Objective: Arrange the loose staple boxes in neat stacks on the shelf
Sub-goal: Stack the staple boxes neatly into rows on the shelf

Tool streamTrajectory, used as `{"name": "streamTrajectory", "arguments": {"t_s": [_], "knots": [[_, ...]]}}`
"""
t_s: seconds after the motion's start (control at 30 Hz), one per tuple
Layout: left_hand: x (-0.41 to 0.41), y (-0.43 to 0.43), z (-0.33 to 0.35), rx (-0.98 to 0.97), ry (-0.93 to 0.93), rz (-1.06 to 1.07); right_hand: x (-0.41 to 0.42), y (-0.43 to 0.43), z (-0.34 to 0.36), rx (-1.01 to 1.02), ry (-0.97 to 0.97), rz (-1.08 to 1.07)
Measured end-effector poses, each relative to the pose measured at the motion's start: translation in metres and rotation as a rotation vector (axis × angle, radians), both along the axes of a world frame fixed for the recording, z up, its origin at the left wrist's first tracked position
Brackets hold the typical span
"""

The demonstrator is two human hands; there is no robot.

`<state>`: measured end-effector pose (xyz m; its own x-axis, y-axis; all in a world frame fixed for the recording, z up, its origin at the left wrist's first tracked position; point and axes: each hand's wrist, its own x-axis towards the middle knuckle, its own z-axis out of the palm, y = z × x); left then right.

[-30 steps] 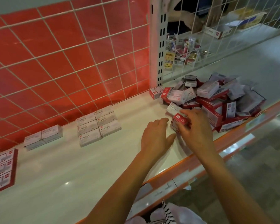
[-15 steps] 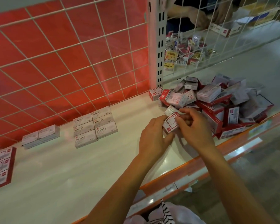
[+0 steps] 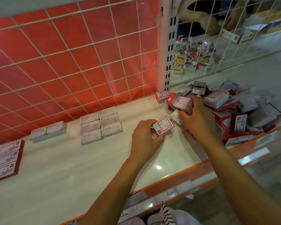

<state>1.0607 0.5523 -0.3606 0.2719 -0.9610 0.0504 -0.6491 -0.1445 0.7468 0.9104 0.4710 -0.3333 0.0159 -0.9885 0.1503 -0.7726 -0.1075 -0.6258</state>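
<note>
Staple boxes point(image 3: 234, 114): most are lying heaped around your right fingers.
Left hand point(image 3: 146, 137): you are grasping one box point(image 3: 163, 125).
Right hand point(image 3: 199, 120): you are reaching among them; I cannot tell the grasp.
Done: few stacks point(image 3: 101, 125) are standing left of your fingers.

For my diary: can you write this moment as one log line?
left hand holds box | right hand touches loose pile | stacking unfinished

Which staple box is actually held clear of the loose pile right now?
The red-and-white box held by the left hand, label up, between the STAPLES block and the pile. The others lie on the shelf.
</note>
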Motion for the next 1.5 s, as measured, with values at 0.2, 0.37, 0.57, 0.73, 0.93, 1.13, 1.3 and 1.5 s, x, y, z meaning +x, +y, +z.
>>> {"name": "streamTrajectory", "arguments": {"t_s": [0.2,0.37,0.57,0.73,0.93,1.13,1.3,1.5], "knots": [[0.01,0.01,0.0,0.018,0.042,0.052,-0.001,0.005,0.004,-0.038,-0.06,-0.004],[0.017,0.018,-0.001,0.009,0.06,0.098,0.009,0.024,-0.004,-0.056,-0.222,0.105],[0.029,0.033,0.003,-0.021,0.071,0.167,0.037,0.056,-0.006,-0.069,-0.373,0.236],[0.049,0.053,0.007,-0.056,0.089,0.228,0.061,0.076,-0.014,-0.044,-0.424,0.274],[0.079,0.082,0.009,-0.06,0.092,0.277,0.098,0.103,-0.019,-0.013,-0.38,0.366],[0.119,0.113,0.013,-0.017,0.114,0.304,0.138,0.128,-0.02,0.089,-0.34,0.458],[0.157,0.138,0.012,0.031,0.166,0.265,0.165,0.148,-0.016,0.176,-0.224,0.618],[0.193,0.158,0.009,0.095,0.175,0.214,0.183,0.161,-0.015,0.268,-0.154,0.762]]}}
